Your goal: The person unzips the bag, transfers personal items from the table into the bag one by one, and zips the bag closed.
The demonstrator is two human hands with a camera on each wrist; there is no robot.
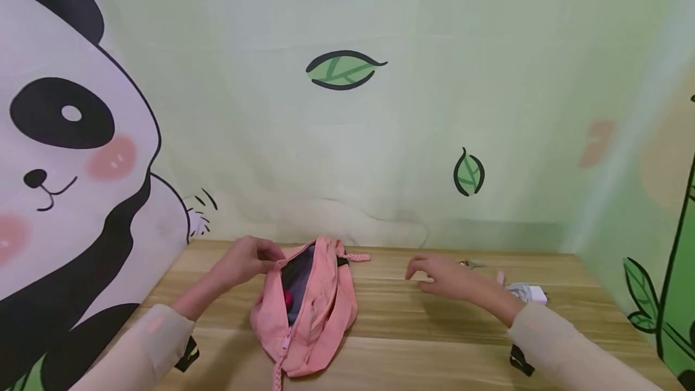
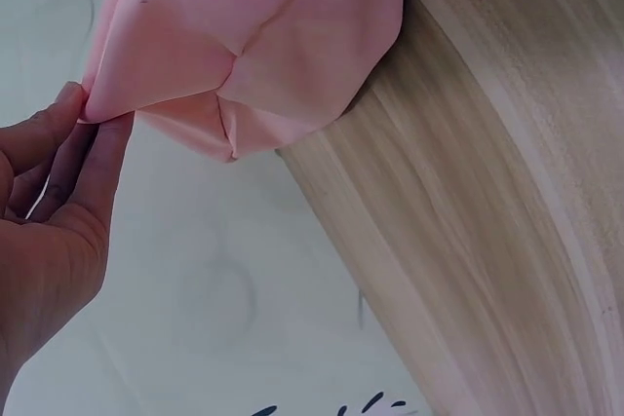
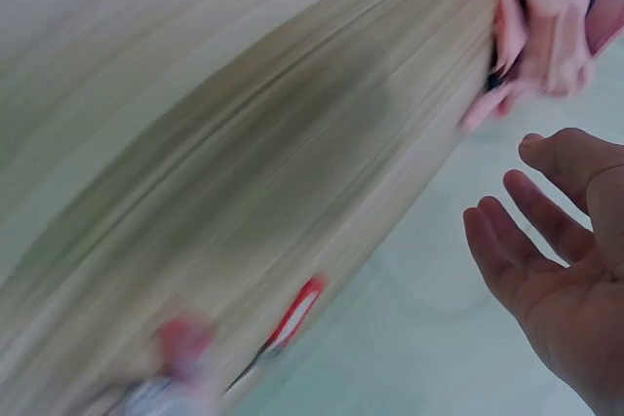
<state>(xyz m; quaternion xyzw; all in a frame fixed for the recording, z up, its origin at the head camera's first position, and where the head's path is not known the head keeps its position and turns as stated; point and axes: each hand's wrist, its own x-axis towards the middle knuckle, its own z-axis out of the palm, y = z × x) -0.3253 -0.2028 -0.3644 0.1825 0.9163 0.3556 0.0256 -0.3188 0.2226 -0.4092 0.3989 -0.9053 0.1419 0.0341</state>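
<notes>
A pink zippered bag [image 1: 326,318] lies on the wooden table with its mouth unzipped, showing a dark lining and a small red item [image 1: 288,299] inside. At the bag's far left edge, my left hand [image 1: 251,261] pinches the fabric between thumb and fingers; the left wrist view shows this hand [image 2: 63,182] gripping a corner of the pink cloth [image 2: 283,65]. My right hand [image 1: 442,275] hovers over the table to the right of the bag, holding nothing. Its fingers are spread and slightly bent in the right wrist view, where the hand [image 3: 565,250] appears apart from the bag [image 3: 556,26].
Beyond my right forearm are a white charger [image 1: 536,295] with a coiled cable [image 1: 519,291] and a small pink item [image 1: 501,278]. A small tool with a red-and-white handle [image 3: 297,311] lies near the table's back edge. A printed panda backdrop [image 1: 244,137] rises behind the table.
</notes>
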